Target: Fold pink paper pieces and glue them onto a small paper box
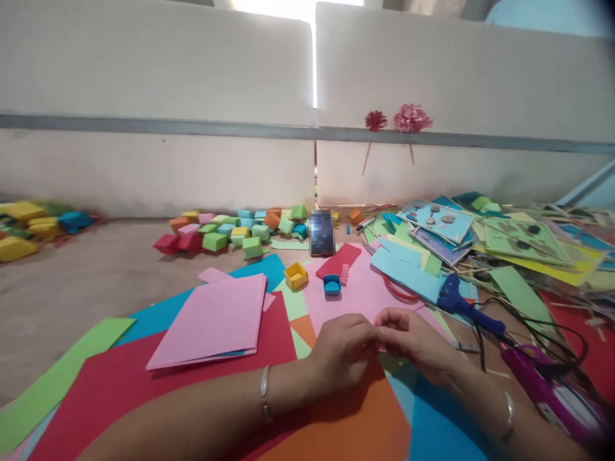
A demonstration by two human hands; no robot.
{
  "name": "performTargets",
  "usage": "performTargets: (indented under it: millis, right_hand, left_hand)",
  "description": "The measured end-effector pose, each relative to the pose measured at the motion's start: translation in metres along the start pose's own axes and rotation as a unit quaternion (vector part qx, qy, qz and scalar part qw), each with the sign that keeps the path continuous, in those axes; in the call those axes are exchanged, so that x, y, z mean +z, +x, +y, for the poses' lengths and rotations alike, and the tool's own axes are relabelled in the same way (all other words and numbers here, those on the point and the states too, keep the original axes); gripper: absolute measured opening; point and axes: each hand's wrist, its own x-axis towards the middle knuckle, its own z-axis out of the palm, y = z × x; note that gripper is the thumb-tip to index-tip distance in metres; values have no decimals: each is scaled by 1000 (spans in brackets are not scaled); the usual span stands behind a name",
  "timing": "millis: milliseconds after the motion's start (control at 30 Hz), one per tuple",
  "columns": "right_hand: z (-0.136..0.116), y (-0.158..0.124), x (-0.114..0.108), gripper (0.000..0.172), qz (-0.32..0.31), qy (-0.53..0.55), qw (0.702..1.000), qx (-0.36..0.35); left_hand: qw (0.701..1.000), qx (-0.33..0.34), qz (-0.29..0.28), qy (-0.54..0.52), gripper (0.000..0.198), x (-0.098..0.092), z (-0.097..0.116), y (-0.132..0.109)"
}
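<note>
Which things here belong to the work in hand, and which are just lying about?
In hand: left hand, right hand, pink sheet at their fingertips.
Lying about: glue gun, yellow box, small blue box, pile of folded boxes, picture cards.

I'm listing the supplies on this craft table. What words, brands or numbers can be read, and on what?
No text can be read.
Dark upright thing: blurred out, unreadable.
Picture cards: shapes only, no legible lettering.
Purple tool: pale label, too blurred to read.
</note>
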Motion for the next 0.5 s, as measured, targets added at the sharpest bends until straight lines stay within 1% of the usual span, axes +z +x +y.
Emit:
performTargets:
  millis: [100, 200, 333, 433, 500]
  right_hand:
    - [-2, 0, 1, 44, 13, -44, 999, -26]
    - [0, 1, 2, 44, 21, -79, 995, -50]
    - [5, 3, 0, 31, 28, -125, 988, -90]
    - [6, 4, -2, 20, 39, -164, 977, -128]
    - [5, 4, -3, 15, 53, -177, 973, -140]
  left_hand:
    - [998, -62, -5, 3, 15, 2, 1, -1]
    - [994, -112, 3, -5, 14, 4, 2, -1]
    - [986, -164, 11, -19, 14, 3, 3, 4]
    - [982, -183, 4, -41, 13, 2, 5, 6]
    - [977, -202, -1, -68, 13, 2, 7, 5]
